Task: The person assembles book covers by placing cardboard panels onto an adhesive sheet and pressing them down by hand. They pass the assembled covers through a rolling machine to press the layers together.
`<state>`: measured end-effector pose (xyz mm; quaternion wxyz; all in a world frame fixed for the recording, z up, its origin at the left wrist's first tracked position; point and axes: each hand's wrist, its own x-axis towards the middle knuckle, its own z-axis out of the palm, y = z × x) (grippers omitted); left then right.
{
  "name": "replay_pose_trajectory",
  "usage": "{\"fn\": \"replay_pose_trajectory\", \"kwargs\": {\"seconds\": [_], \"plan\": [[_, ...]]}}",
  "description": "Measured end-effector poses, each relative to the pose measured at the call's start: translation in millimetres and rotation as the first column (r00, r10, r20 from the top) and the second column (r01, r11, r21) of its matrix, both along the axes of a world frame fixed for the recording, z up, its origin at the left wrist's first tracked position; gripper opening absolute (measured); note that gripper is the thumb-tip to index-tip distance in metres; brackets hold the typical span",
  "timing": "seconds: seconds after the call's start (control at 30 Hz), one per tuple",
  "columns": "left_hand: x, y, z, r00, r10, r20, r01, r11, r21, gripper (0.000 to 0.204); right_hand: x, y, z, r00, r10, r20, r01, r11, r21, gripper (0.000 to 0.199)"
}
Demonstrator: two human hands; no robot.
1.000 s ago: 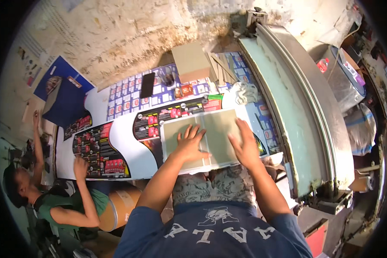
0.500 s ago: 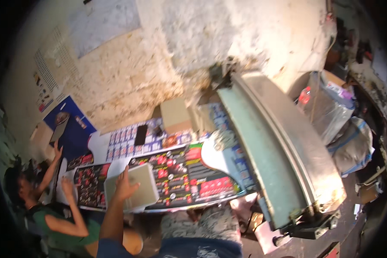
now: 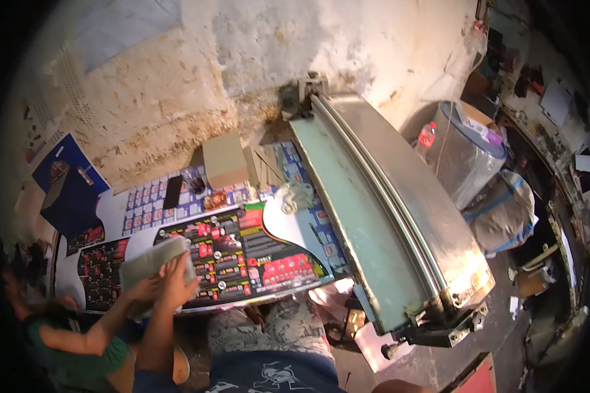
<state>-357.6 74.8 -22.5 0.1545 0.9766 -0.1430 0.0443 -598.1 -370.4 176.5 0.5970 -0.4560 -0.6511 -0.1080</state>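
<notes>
Left grip (image 3: 175,283) laid over the right-hand part of a pale grey-green board (image 3: 152,257), its fingers extended across the surface and its thumb apart from them; whether any fingertip hooks beneath the edge cannot be told. Right hand: outside the view. The board lies askew at the near edge of the bench (image 3: 255,300), left of the wearer's legs, above a dark printed sheet (image 3: 262,241) with red figures and white curved areas. A co-worker's hand (image 3: 144,289) reaches in from the left and meets the board's near side, close beside the wearer's own hand, so that the two appear to overlap.

Step in hand, as judged from this arrangement: the board is being steadied or passed between two people. The next move would seem to call for a clear division of hold, the wearer easing pressure only once the co-worker has firm support, and for keeping the board level, since its near corner lies at the bench edge and could tip.

Farther back on the bench: a dark phone (image 3: 173,192), a block of stacked board (image 3: 224,160) and a crumpled pale cloth (image 3: 295,196).
</notes>
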Motion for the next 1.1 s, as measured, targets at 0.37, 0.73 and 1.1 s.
{"fn": "replay_pose_trajectory", "kwargs": {"seconds": [0.37,0.73,1.1], "plan": [[-4,-16,1,0.999,-0.049,0.012,0.048,0.997,0.057,0.074,-22,-21,-49,0.963,-0.247,-0.104,0.247,0.969,-0.013,0.029],[7,-26,15,0.988,-0.156,-0.003,0.155,0.981,-0.113,0.064,-40,-12,-220,0.210,-0.609,-0.765,0.271,0.788,-0.553,0.033],[-18,26,18,0.998,-0.010,-0.057,0.014,0.997,0.070,0.063,-98,-78,-463,-0.491,-0.869,-0.065,0.154,-0.013,-0.988,0.063]]}}
